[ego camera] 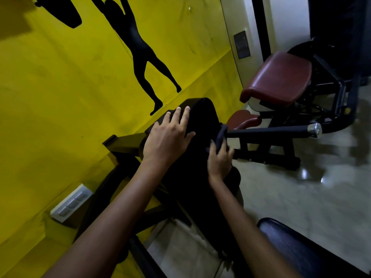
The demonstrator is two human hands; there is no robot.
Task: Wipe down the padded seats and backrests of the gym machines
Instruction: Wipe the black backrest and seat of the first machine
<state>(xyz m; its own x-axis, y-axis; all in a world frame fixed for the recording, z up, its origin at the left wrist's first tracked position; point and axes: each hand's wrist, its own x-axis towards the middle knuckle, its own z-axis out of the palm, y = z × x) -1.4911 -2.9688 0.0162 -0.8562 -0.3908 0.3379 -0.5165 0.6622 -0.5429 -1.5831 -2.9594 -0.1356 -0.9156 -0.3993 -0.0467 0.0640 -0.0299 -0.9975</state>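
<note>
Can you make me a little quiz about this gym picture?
1. True or false: the left hand lies flat on the black pad.
2. What does the right hand grip? A) a bottle B) a dark cloth C) a brush
3. What colour is the padded seat on the next machine?

Key: 1 true. 2 B. 3 dark red.

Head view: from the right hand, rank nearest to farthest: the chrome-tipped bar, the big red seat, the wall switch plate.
1. Chrome-tipped bar, just right of the right hand, which grips a dark cloth.
2. Big red seat, up and right.
3. Wall switch plate, far left on the yellow wall.
</note>
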